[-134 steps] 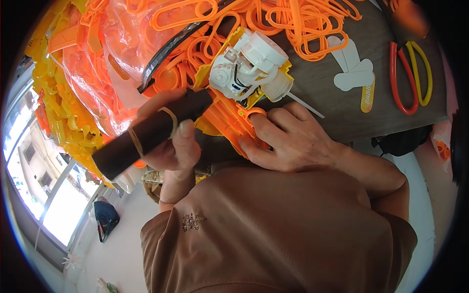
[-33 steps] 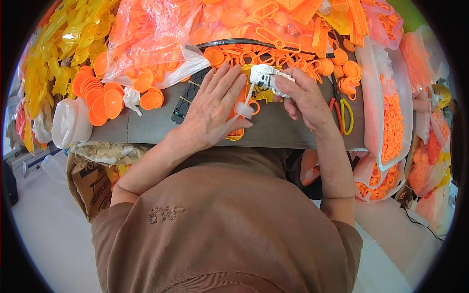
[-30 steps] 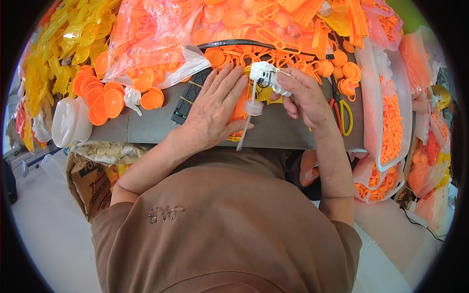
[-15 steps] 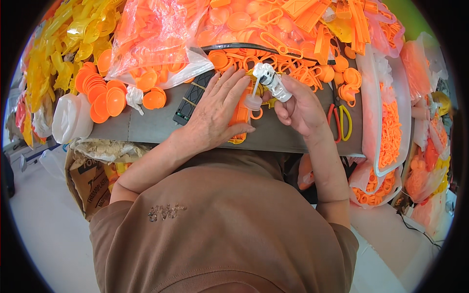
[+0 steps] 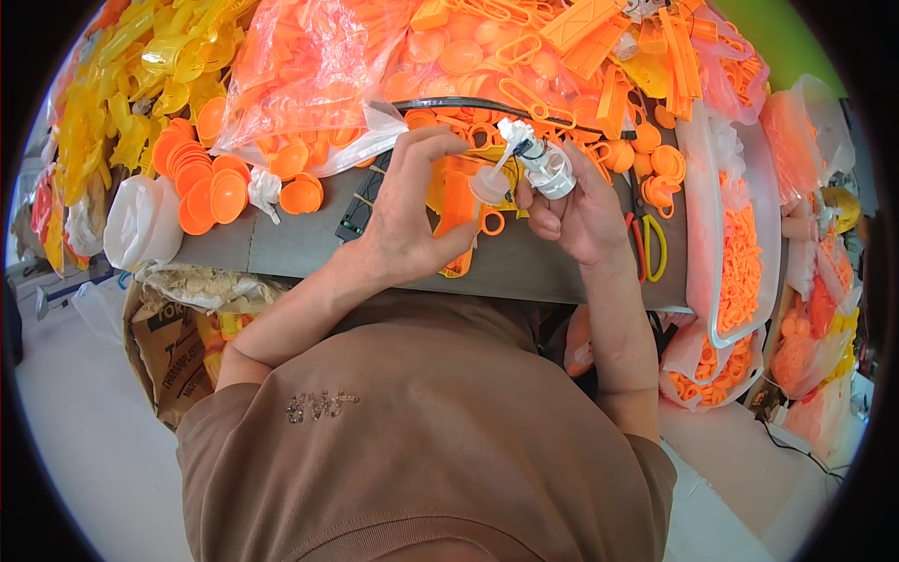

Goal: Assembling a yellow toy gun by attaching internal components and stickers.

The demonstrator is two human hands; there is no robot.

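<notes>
My right hand (image 5: 582, 208) holds a white plastic mechanism (image 5: 541, 159) with a black band and a clear cylindrical end, gripped between thumb and fingers. From its left side slants a thin white stem, with a small translucent cup (image 5: 489, 185) at its lower end. My left hand (image 5: 412, 211) arches over the left of an orange and yellow casing (image 5: 458, 201) lying on the grey table, thumb apart from the fingers. Whether the thumb touches the casing I cannot tell. A small orange ring (image 5: 492, 222) shows beside the casing. A dark, long narrow part (image 5: 356, 214) is half hidden behind my left hand.
Orange parts under clear plastic (image 5: 459, 56) heap up at the back. Orange cups (image 5: 228, 192) and a white bag-lined container (image 5: 140, 225) stand left. Scissors (image 5: 656, 248) with red and yellow handles lie right, next to a translucent tub (image 5: 698, 225) of small orange pieces.
My left hand has gone from lying flat to arched, uncovering more of the casing. My right hand has turned the mechanism so that its clear end points more downward.
</notes>
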